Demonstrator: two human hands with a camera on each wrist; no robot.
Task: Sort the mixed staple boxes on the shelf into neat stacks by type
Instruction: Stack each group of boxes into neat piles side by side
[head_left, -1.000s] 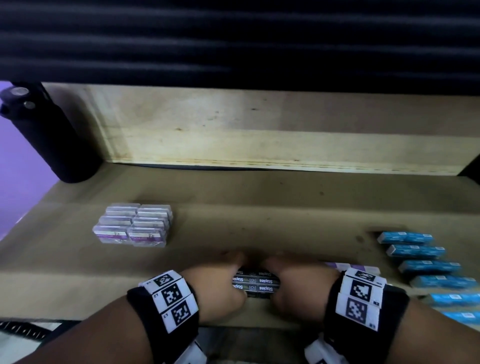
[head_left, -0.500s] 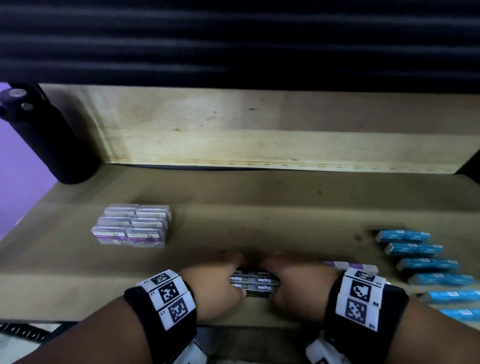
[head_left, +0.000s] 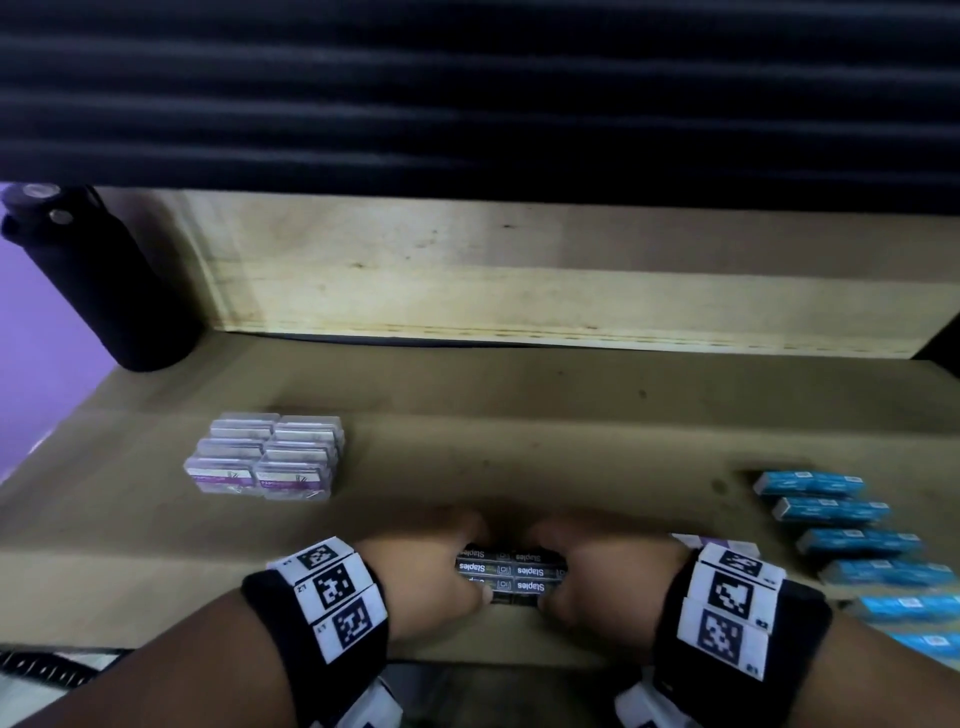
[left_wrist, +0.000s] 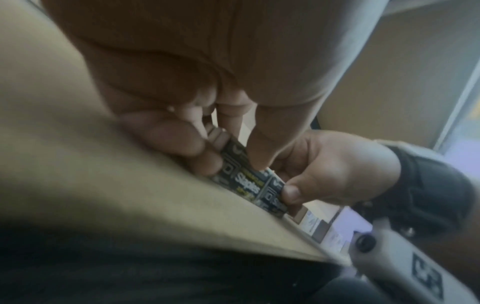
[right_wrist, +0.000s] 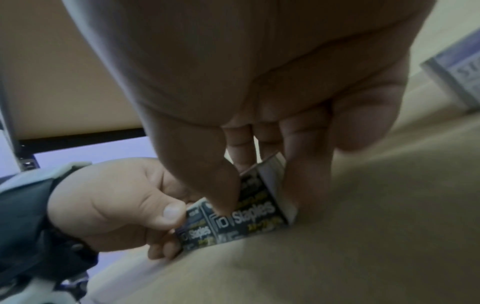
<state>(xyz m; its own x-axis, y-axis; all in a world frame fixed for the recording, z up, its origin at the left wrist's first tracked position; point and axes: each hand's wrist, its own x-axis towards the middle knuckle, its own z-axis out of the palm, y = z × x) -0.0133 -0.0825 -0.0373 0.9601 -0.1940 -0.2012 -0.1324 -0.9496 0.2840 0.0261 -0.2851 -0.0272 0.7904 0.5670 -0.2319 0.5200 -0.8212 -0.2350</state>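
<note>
- Left hand (head_left: 431, 587) and right hand (head_left: 608, 587) each grip an end of the black staple boxes (head_left: 511, 571), bunched at the shelf's (head_left: 519, 447) near edge.
- Clear boxes (head_left: 265, 457) sit grouped at the left.
- Blue boxes (head_left: 831, 512) lie spaced apart, probably left to gather.

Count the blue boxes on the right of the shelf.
6. On the shelf's right side, one staggered row: the farthest blue box, a second, third, fourth, fifth, and the nearest, cut by the frame edge. More may lie outside it.

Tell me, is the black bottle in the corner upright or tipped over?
Upright: the black bottle stands on its base, cap uppermost.
</note>
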